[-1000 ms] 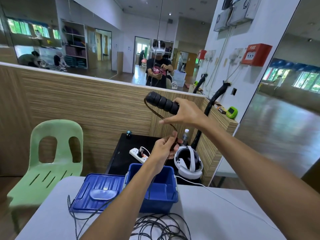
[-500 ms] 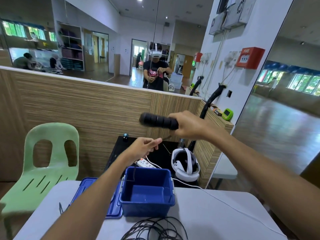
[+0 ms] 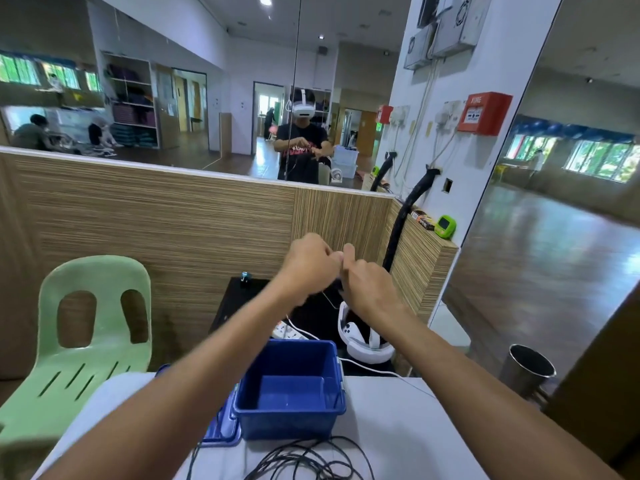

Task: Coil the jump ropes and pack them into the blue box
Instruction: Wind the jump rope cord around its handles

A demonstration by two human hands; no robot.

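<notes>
A pale green plastic chair (image 3: 93, 327) stands left. My left hand (image 3: 306, 263) and right hand (image 3: 369, 284) meet, fingers curled; what they pinch I cannot tell. The thin black jump rope cord (image 3: 304, 460) lies tangled before the empty blue plastic box (image 3: 291, 386): light, springy, best gripped by its loops. A white headset (image 3: 363, 344) sits behind.

The red alarm box (image 3: 484, 113) on the white wall carries the word "FIRE" in white letters along its top. Smaller print on its white panel is too fine to read. Nothing else bears legible writing.
</notes>
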